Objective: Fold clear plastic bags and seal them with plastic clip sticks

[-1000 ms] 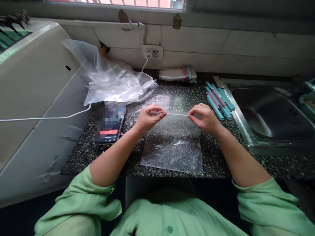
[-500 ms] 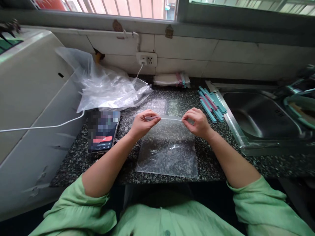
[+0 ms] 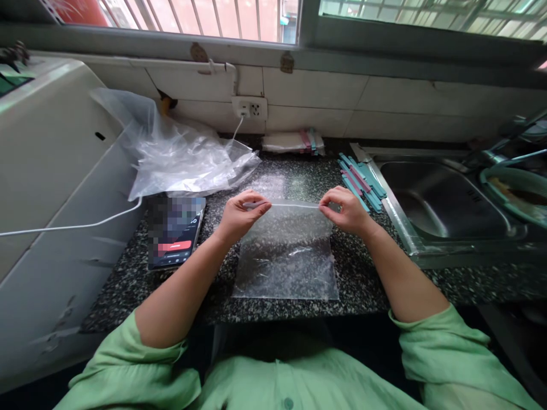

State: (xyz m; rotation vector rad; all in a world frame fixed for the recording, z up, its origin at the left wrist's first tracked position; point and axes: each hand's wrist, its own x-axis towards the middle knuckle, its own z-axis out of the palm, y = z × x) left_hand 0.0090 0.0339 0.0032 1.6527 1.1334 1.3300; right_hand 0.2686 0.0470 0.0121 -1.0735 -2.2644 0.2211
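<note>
A clear plastic bag [image 3: 285, 267] lies on the dark speckled countertop [image 3: 359, 290] in front of me, its whitish top edge raised between my hands. My left hand [image 3: 244, 215] pinches that edge near its left end, thumb against fingers. At the right end my right hand [image 3: 344, 209] pinches the same edge. The strip between them is pulled nearly straight. Through the see-through film the counter's speckles show. A smartphone [image 3: 177, 236] with a lit, partly blurred screen lies left of my left hand.
A heap of clear plastic [image 3: 183, 156] lies at the back left, with a white cable [image 3: 85, 228] beside it. Turquoise and pink strips [image 3: 363, 179] lie near the steel sink [image 3: 444, 199]. A folded plastic bundle [image 3: 286, 142] rests against the tiled wall below a socket [image 3: 249, 107].
My hands have moved slightly apart along the bag's top edge, and more of the edge shows between them. The bag lies a little flatter. The whole view has shifted slightly.
</note>
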